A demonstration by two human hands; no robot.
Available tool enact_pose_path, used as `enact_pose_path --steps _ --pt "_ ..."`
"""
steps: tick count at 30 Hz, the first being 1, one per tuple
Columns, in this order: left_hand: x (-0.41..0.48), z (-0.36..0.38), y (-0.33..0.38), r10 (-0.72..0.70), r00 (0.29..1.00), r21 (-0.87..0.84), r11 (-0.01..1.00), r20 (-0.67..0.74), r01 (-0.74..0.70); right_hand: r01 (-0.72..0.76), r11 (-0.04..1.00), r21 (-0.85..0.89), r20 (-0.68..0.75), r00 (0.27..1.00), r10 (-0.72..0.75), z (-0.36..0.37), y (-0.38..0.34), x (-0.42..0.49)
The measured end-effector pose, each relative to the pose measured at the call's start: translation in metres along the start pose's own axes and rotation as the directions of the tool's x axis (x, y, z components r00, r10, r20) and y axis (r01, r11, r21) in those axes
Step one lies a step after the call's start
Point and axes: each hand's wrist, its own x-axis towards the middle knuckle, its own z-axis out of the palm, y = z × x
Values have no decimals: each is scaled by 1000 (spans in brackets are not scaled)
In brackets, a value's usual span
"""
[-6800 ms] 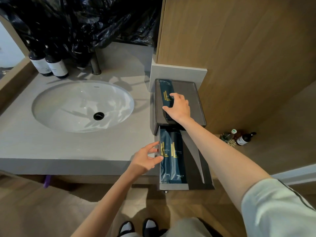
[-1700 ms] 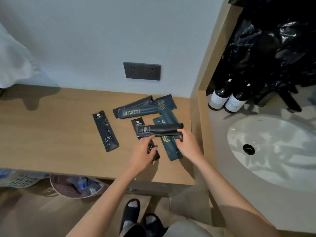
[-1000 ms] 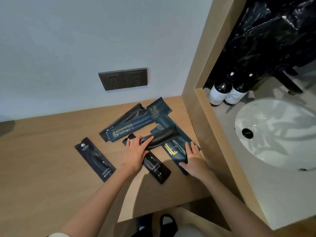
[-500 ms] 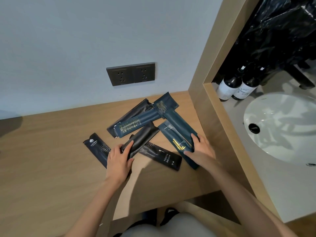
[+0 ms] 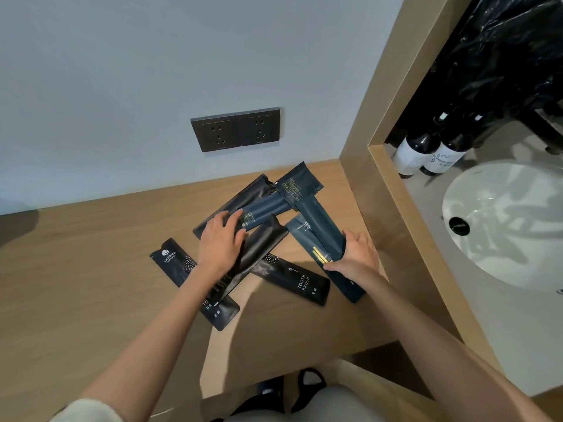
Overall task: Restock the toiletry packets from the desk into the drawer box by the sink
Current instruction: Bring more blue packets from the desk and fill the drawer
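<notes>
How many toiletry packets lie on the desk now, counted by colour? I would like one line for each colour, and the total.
Black packets: 4
Dark blue packets: 3
Total: 7

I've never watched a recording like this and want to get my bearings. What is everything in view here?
black packets: four, two of them printed TOOTH BRUSH, scattered on the desk
dark blue packets: three, overlapping the black ones, on the side nearer the sink
desk: one, light wood, against the wall
socket plate: one double, dark grey, on the wall above the desk
bottles: two, dark with white labels, behind the sink
sink: one, white, right of the wooden partition
plastic sheet: black, top right
left hand: lies on the black packets, grip unclear
right hand: grips the end of a dark blue packet
</notes>
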Motion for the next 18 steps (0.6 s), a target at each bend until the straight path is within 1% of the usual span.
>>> enact_pose_path --steps 5,9,12,15,18 --pt "33 2 -3 -36 990 83 996 135 25 -120 988 100 63 991 114 4 -2 4" --pt "46 4 -5 -27 994 81 997 105 18 -173 979 108 137 978 158 6 -2 6" --pt "52 2 -6 -36 993 92 995 114 25 -204 972 117 199 964 178 6 -2 6" --pt "56 1 -6 -64 992 85 995 110 55 -205 970 128 211 962 175 6 -3 5" --pt "57 -1 -6 -70 989 45 997 131 64 -166 975 147 183 973 138 6 -5 4"
